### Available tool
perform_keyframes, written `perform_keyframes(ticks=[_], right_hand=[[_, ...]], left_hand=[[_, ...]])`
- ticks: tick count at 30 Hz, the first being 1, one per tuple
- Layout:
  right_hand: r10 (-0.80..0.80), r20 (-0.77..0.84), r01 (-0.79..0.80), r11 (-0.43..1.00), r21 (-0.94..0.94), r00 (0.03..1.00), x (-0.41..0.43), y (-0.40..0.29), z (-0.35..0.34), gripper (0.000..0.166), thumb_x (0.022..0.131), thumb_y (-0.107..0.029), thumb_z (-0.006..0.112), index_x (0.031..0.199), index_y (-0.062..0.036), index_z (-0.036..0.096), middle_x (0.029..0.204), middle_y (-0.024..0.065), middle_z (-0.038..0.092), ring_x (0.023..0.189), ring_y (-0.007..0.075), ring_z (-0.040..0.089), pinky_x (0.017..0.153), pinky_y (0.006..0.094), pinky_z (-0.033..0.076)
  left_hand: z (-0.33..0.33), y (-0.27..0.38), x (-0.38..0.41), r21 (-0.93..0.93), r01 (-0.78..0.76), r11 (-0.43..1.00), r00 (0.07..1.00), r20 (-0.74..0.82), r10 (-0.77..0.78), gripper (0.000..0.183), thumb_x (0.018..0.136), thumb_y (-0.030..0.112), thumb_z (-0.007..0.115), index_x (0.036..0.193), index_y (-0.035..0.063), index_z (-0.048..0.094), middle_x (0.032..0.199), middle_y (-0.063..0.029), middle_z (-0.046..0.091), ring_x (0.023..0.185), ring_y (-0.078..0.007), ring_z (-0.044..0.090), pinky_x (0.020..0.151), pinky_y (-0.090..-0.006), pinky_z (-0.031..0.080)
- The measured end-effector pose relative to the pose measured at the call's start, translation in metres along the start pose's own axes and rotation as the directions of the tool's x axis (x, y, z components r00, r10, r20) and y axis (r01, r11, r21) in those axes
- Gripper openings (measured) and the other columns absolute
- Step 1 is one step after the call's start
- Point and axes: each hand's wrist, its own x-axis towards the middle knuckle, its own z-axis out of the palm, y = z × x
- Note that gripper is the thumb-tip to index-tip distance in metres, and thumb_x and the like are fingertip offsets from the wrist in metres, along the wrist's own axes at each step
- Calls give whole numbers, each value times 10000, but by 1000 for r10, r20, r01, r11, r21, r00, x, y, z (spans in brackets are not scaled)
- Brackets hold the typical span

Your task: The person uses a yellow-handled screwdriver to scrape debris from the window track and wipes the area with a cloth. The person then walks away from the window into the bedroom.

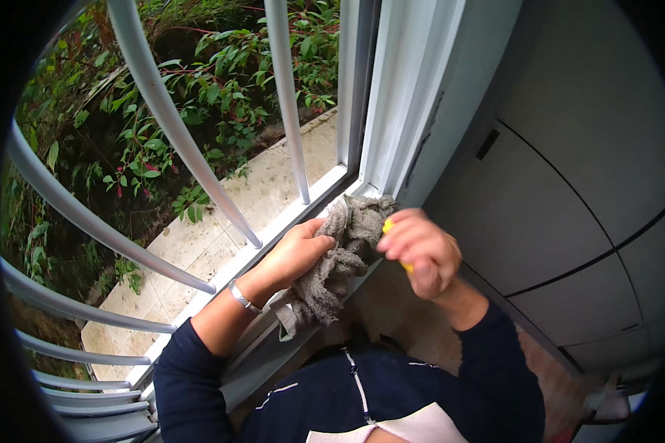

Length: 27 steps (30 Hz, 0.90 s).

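A crumpled grey terry cloth [330, 279] lies bunched over the white window sill track [244, 263], near the corner of the frame. My left hand [299, 252] grips the cloth, with the thumb on top of it; a silver bracelet [243, 296] circles that wrist. Just right of the cloth, my right hand [424, 252] is closed around a yellow object [388, 226], perhaps a tool handle. Motion blurs this hand, and most of the yellow object is hidden by the fingers. Whether its far end touches the cloth I cannot tell.
White metal bars [288, 105] stand along the outer side of the sill. Beyond them are a tiled ledge [199, 249] and leafy plants [216, 83]. The white window jamb [404, 94] rises ahead. A large grey cabinet or appliance [565, 210] stands on the right, above a tiled floor [543, 371].
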Motion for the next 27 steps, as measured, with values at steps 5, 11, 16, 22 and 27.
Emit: perform_keyframes(ticks=[5,11,16,22,27], right_hand=[[-31,301,124,948,-294,953,-49,50,18,346,767,-80,704,577,-91,416,536,55,403,437,244,423,431,352,346],[581,-251,-507,807,304,774,-27,32,22,403,960,-238,454,592,-99,366,505,32,402,410,161,415,456,299,398],[801,-427,-358,578,733,421,8,37,-6,411,991,-327,389,636,-127,340,498,-4,320,406,131,377,494,297,409],[388,-567,-116,883,455,727,-11,49,4,423,998,-431,307,793,-86,440,689,44,441,614,177,480,652,324,453],[-290,-435,65,885,-462,852,-13,52,5,531,955,-578,326,973,-64,459,914,105,496,816,214,529,771,357,477]], left_hand=[[6,5,0,186,-100,977,995,42,94,355,887,61,525,1228,-38,516,1051,-65,618,919,-112,570,829,-251,473],[4,-3,5,134,-74,988,997,22,72,393,894,96,548,1258,-39,488,1078,-83,614,952,-128,575,857,-256,471],[40,10,-5,783,-327,529,819,-45,572,617,745,259,759,1231,59,436,1002,-179,589,857,-348,621,744,-409,510],[68,22,27,816,-549,180,575,213,790,465,748,243,737,1153,122,544,838,-106,536,688,-302,603,578,-388,502],[77,21,46,775,-605,185,504,192,842,365,796,260,687,1117,140,562,773,-81,534,667,-297,608,562,-390,503]])
